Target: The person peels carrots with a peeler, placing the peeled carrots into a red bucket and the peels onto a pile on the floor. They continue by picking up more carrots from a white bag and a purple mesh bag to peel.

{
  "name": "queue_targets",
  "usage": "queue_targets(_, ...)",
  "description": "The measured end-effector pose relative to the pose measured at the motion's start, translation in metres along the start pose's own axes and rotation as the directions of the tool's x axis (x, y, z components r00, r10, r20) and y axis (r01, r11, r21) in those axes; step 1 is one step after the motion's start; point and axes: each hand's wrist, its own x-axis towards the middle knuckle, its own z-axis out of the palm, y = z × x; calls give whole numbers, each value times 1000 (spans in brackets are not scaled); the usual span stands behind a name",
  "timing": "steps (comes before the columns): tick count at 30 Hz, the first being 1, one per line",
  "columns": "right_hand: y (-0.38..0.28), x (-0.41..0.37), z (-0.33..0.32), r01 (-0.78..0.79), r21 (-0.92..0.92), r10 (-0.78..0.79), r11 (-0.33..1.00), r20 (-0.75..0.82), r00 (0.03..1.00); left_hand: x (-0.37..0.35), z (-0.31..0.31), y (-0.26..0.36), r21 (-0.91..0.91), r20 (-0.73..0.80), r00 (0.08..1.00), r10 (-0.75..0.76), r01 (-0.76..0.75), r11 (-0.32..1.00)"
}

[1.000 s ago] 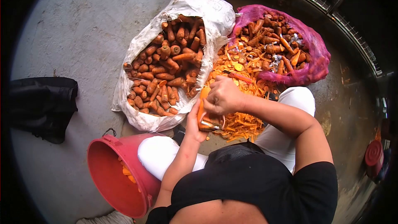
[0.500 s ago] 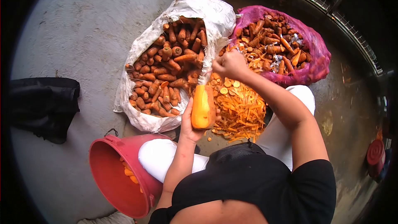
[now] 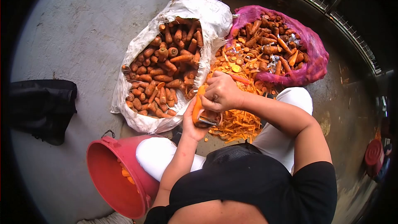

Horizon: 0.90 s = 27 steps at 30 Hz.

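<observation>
My left hand [image 3: 191, 125] is wrapped round a thick, partly peeled carrot [image 3: 196, 111], held upright over my lap. My right hand [image 3: 224, 93] is closed on a peeler [image 3: 208, 120], whose metal blade lies against the carrot's near end. The right fingers cover most of the peeler's handle and part of the carrot. Below and beyond my hands, orange peelings [image 3: 236, 122] and cut carrot ends are heaped on the floor.
A white sack [image 3: 198, 4] of unpeeled carrots lies open ahead left. Beside it is a pink mesh sack [image 3: 317, 54] with carrots and scraps. A red bucket [image 3: 112, 182] lies tilted at my left with peeled pieces inside. Black cloth [image 3: 43, 108] rests far left.
My right hand has come down and nearer, from beyond the carrot's far end onto the carrot. The peeler's blade now shows at its near end. My left hand still holds the carrot.
</observation>
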Motion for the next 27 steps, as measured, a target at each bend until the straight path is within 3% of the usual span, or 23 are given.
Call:
queue_targets(5,1,0,6,-26,24,26,999,13,1000,-6,10,0,26,-19,997,70,-69,997)
queue_targets(8,28,1,15,-152,-9,151,988,-51,987,-14,-1,9,157,8,999,51,-52,986)
queue_targets(10,73,4,8,-303,-206,302,930,-40,953,-23,0,7,179,82,997,0,-15,984)
queue_targets(11,87,7,-5,-222,-446,244,867,-6,970,-27,0,5,189,117,993,-31,9,982)
queue_targets(12,116,-7,-1,-238,-478,216,845,-102,971,-25,-4,5,162,162,984,-69,42,986)
queue_targets(13,123,-9,-3,-479,-574,581,663,-9,814,-25,0,5,164,159,986,-50,24,986)
queue_targets(15,121,-6,-2,-550,-546,560,632,-168,811,-26,8,4,160,150,989,-1,-24,987)
queue_targets(18,95,6,-2,-707,-288,730,646,-40,682,-22,7,5,102,12,997,82,-83,991)
queue_targets(19,83,6,3,-698,-131,698,704,-52,714,-19,6,7,94,9,996,88,-88,992)
queue_targets(21,59,8,3,-552,-19,552,833,-5,834,-12,-6,9,75,1,995,103,-103,992)
queue_targets(23,38,7,9,-191,-49,181,980,-158,971,-8,-13,9,86,4,997,81,-81,993)
queue_targets(25,8,11,-2,-56,47,59,997,-64,996,-6,-5,5,6,-57,997,60,-60,998)
queue_targets(27,-5,7,-2,-13,57,14,998,-18,1000,-9,6,3,54,-98,992,76,-71,996)
